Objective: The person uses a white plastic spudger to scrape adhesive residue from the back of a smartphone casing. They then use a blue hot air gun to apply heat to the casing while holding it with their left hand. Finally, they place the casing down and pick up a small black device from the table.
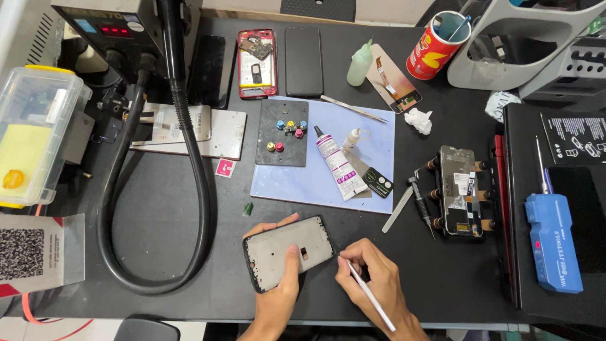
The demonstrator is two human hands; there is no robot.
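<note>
left hand [281, 278] gripping phone frame [287, 251], right hand [372, 275] holding tweezers [371, 295]

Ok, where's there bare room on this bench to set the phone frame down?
Bare black mat lies inside the loop of the black hose, left of the left hand. Another patch sits between the right hand and the clamped phone. The blue mat is crowded.

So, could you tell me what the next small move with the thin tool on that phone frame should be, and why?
Probably bring the tool tip onto the frame's right edge. The left hand pins the grey phone frame to the black mat, thumb on its face. The right hand holds the thin metal tool like a pen, tip just off that edge, whose dark rim looks rough with residue.
</note>
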